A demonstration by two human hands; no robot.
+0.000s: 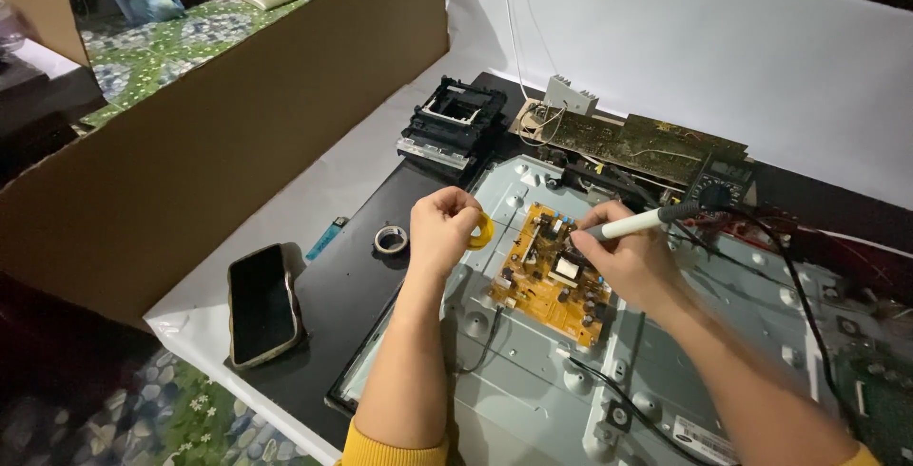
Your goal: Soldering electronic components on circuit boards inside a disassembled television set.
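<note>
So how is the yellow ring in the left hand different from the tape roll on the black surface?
The yellow ring is bright yellow and pinched by the left hand above the metal panel. The tape roll is pale grey and lies flat, untouched. The ring stands on edge; the roll faces up. Both are small rings with an open middle.

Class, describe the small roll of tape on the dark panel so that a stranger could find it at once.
Start at the black smartphone lying on the dark panel, then look right and up toward the left hand. The tape roll lies flat beside that hand: a small greyish ring with an open centre, unlike the yellow ring held in the fingers.
</note>
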